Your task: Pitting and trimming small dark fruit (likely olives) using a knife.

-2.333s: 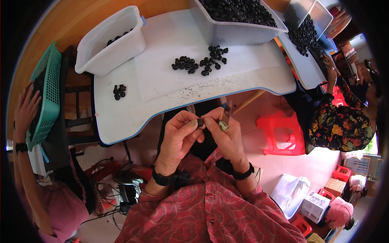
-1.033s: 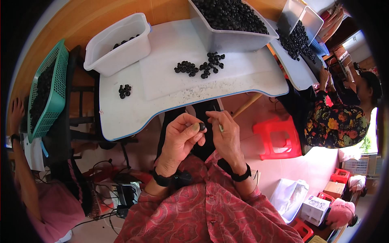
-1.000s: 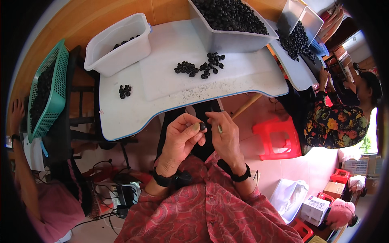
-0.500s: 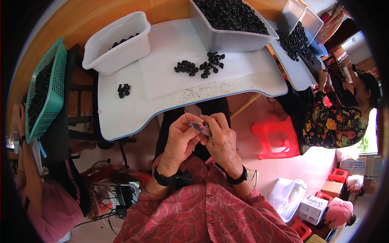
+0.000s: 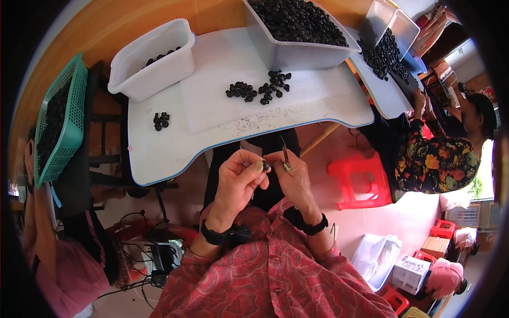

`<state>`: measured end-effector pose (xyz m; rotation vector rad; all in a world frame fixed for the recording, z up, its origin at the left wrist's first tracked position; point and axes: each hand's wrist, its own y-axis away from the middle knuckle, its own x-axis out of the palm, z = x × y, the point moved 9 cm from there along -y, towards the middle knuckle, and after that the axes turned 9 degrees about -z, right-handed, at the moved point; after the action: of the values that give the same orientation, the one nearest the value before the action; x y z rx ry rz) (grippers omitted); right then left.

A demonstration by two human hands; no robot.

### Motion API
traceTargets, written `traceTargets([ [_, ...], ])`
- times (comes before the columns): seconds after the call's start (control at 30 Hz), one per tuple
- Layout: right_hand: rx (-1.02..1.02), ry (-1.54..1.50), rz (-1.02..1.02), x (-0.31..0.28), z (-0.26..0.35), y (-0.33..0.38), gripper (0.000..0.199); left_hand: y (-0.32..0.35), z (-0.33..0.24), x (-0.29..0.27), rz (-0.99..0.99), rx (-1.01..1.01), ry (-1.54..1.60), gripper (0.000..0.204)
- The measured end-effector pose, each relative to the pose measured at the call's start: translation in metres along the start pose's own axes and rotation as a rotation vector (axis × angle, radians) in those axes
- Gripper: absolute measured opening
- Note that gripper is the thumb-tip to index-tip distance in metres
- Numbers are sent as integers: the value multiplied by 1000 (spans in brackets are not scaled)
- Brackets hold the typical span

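Over my lap, just off the table's front edge, my left hand [image 5: 237, 183] pinches a small round black part [image 5: 266, 166] between thumb and fingertips. Beside it, my right hand [image 5: 297, 183] is closed around a small knife [image 5: 286, 155]. Its thin blade points up and away from me, seen nearly edge-on; most of the handle is hidden in the fingers. On the white table [image 5: 175, 153] lie a loose cluster of similar black parts [image 5: 242, 91], a second cluster [image 5: 275, 86] to its right, and a smaller group [image 5: 161, 121] at the left.
A white tub [image 5: 154, 85] holding a few black parts stands at the back left. The larger bin [image 5: 310, 55] behind is heaped with them. A green basket [image 5: 66, 127] is far left. Right of me are a red stool [image 5: 360, 180] and a seated co-worker [image 5: 440, 156].
My hands have drawn slightly apart. The knife blade, earlier lying flat between both hands, has swung upright in my right hand, and the black part now shows in my left fingertips.
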<state>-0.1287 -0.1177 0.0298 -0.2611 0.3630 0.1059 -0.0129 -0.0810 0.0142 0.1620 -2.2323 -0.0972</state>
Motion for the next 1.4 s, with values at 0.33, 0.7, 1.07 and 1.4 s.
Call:
traceTargets([
  [0.33, 277, -574, 15, 6, 26, 10, 12, 5, 4, -11, -120, -47, 3, 3],
  [0.7, 268, -524, 57, 7, 18, 10, 13, 10, 7, -11, -131, -44, 22, 3],
  [1.07, 221, -469, 184, 11, 18, 13, 11, 20, 5, -17, -150, -18, 55, 4],
  [1.4, 213, -510, 130, 17, 16, 18, 7, 22, 7, -23, -230, -37, 104, 4],
])
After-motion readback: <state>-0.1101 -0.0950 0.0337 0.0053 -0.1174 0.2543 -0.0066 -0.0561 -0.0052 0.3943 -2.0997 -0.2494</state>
